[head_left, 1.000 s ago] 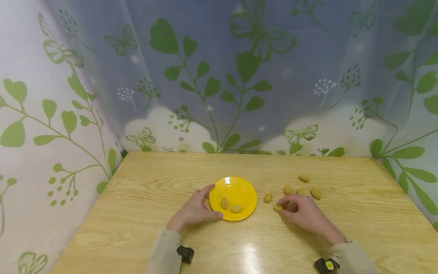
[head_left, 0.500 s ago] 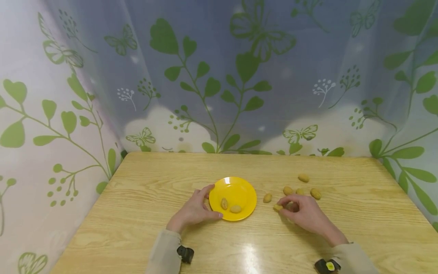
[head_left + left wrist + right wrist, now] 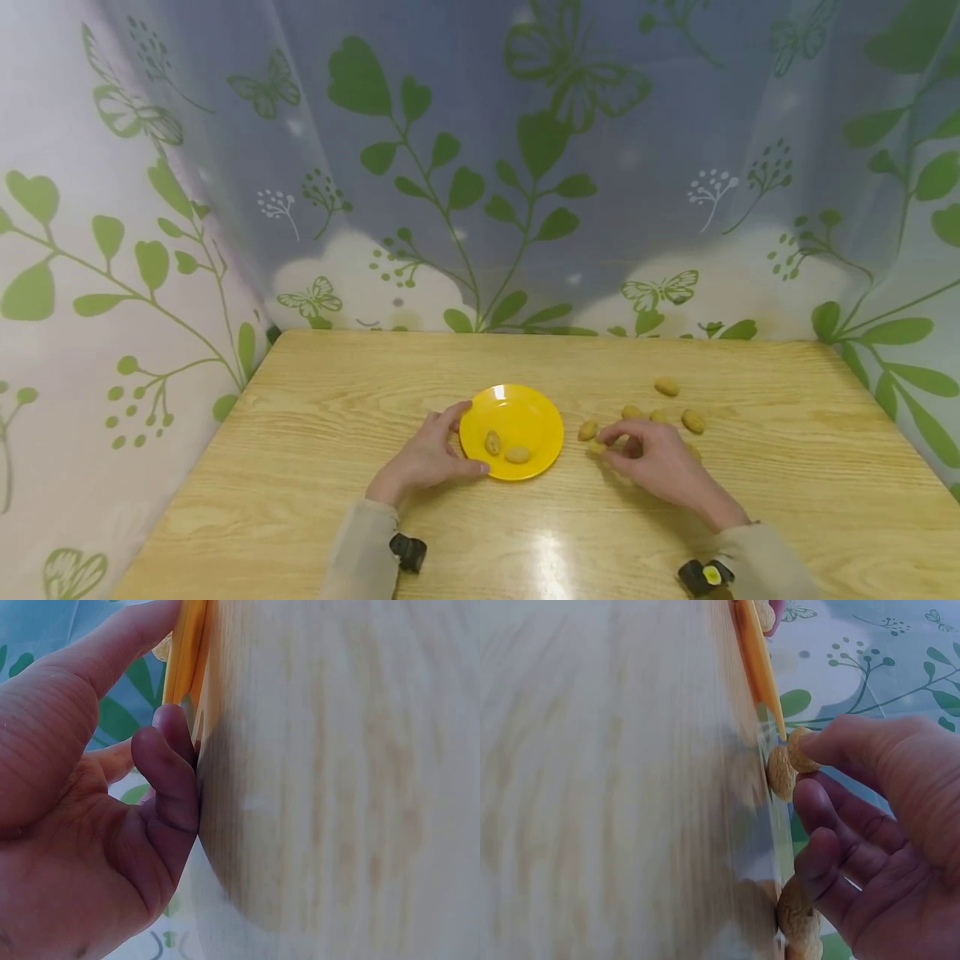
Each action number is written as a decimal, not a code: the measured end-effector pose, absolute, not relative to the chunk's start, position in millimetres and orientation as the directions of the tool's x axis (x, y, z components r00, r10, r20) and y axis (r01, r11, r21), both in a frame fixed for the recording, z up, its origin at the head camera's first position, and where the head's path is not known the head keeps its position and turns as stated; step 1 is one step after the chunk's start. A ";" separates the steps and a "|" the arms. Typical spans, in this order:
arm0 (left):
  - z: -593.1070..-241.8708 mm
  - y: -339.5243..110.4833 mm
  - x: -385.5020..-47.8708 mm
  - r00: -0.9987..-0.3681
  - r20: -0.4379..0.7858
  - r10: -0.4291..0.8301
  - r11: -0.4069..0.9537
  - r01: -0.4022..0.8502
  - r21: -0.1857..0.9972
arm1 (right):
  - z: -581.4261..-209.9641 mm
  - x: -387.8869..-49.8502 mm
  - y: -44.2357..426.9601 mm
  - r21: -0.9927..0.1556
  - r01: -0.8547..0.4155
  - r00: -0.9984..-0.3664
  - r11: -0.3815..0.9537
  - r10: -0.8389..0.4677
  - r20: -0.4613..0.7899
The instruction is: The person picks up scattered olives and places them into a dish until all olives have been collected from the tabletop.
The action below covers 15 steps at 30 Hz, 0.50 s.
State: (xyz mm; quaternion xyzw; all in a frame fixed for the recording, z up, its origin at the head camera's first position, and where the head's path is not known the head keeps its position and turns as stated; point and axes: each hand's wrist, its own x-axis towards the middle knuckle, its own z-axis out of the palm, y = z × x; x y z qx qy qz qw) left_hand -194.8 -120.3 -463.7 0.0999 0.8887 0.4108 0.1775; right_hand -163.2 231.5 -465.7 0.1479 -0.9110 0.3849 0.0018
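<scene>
Two brown, wrinkled nut-like pieces (image 3: 517,454) lie in a yellow plate (image 3: 536,417). My left hand (image 3: 426,457) holds the plate's left rim between thumb and fingers; in the left wrist view the thumb reaches the plate's edge (image 3: 184,656). Between thumb and fingertips, my right hand (image 3: 660,467) pinches one piece (image 3: 803,750), right of the plate. Another piece (image 3: 588,430) lies on the table close beside the pinched one. Behind and beside the right hand are several more pieces (image 3: 693,421), some partly hidden by it.
The wooden table (image 3: 360,375) reaches back to a blue and white curtain (image 3: 420,208) with green leaves and butterflies. One piece (image 3: 667,386) lies farthest back at the right. A black band with a small device (image 3: 408,552) is on the left wrist, and a similar one (image 3: 705,577) on the right.
My right hand has moved slightly left toward the plate with the pinched piece, uncovering part of a piece at its right. The left hand and plate have stayed in place.
</scene>
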 end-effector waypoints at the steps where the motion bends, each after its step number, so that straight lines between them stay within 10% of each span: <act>1: -463.8 -120.2 -194.7 -0.917 -0.233 0.324 0.642 0.032 0.766 | -465.6 -163.4 230.4 -0.705 -0.271 -0.955 0.656 -0.272 0.114; 15: -462.7 -120.7 -194.5 -0.913 -0.238 0.331 0.640 0.032 0.768 | -465.5 -169.1 214.1 -0.716 -0.322 -0.936 0.620 -0.321 0.144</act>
